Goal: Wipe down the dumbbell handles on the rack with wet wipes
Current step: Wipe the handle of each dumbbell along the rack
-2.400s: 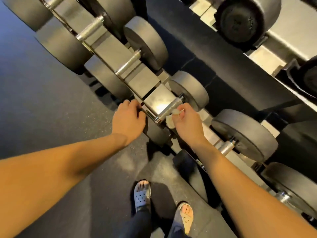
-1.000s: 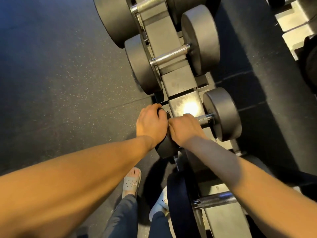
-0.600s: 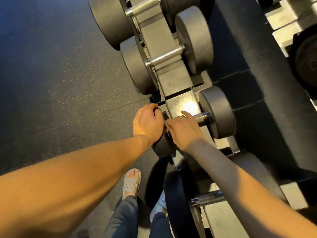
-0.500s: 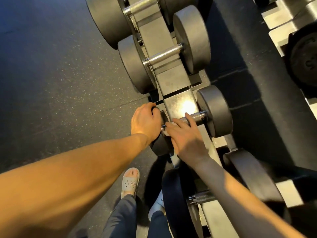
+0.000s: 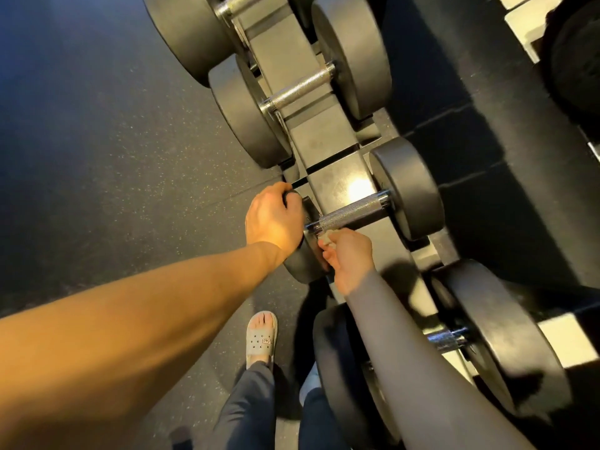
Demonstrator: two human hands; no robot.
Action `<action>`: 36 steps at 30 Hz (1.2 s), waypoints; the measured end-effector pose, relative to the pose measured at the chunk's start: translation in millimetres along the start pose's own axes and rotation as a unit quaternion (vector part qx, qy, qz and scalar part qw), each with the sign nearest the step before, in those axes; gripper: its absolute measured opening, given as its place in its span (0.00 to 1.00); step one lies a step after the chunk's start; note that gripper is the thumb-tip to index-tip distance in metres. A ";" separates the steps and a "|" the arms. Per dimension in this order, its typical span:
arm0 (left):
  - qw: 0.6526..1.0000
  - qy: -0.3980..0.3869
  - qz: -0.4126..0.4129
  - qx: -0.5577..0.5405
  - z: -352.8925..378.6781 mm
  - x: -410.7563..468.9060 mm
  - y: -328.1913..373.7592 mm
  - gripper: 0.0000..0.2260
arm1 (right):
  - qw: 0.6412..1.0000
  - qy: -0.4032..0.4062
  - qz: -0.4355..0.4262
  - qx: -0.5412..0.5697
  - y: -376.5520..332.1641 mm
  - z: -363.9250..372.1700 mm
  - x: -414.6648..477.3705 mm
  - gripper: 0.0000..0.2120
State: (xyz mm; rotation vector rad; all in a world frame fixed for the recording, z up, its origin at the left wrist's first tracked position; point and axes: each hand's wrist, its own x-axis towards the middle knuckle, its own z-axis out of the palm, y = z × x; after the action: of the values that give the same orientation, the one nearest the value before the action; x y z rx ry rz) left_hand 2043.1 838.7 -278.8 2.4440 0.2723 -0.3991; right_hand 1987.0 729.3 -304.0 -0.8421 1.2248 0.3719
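Note:
A small dumbbell lies across the grey rack (image 5: 328,147), its knurled steel handle (image 5: 352,212) bare and its far head (image 5: 407,186) to the right. My left hand (image 5: 274,220) grips the near head of that dumbbell from the top. My right hand (image 5: 347,254) sits just below the handle's near end and pinches a crumpled pale wet wipe (image 5: 326,237) between its fingers, off the handle.
A bigger dumbbell (image 5: 300,89) rests on the rack above, with another beyond it. A large one (image 5: 448,339) lies under my right forearm. A second rack (image 5: 532,30) stands at the top right. Dark rubber floor (image 5: 113,141) spreads left; my sandalled foot (image 5: 261,336) stands below.
My right hand has come off the handle and drawn back below it with the wipe. The handle now shows bare. My left hand has stayed on the near head.

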 end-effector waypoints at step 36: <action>1.000 -0.012 0.005 -0.004 -4.5 -2.2 3.8 0.13 | 0.909 0.141 -0.300 -0.251 -2.8 0.1 -17.0 0.16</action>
State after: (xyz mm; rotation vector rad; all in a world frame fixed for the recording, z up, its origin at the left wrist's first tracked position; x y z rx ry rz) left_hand 2043.2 838.4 -272.5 2.4300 0.2499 -0.4216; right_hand 1983.3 730.6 -287.2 -1.7110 1.0712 0.0513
